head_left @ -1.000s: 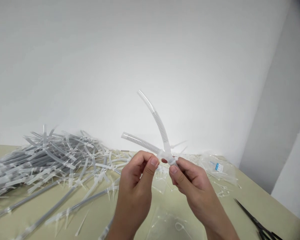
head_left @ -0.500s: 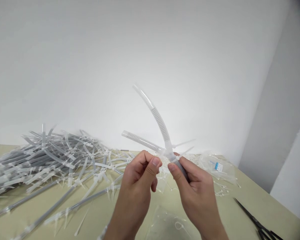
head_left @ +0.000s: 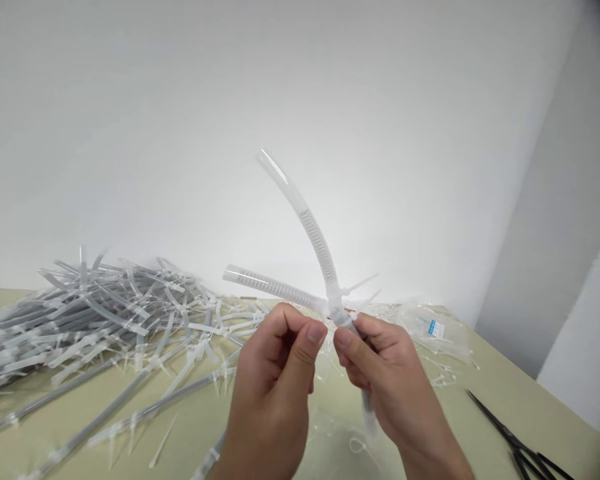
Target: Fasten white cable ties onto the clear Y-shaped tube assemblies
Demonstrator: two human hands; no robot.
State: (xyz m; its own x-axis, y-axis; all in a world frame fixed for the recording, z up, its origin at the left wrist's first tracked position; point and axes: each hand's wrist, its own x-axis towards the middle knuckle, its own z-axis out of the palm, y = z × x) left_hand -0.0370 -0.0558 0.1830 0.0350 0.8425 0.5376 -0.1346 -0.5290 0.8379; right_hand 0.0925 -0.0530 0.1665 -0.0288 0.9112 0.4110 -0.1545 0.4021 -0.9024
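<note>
Pinching the branched tube (head_left: 318,241) in our right hand (head_left: 387,363), left hand (head_left: 279,377) fingertips pressed together, we're seemingly securing its joint (head_left: 337,312), probably needing a steady pull.

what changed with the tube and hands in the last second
The upper branch tip moved up and leftward, the lower branch tip leftward; the stem now also shows below the right hand, which still grips it. The left hand stays pinched; the tube pile and scissors lie as before.
</note>
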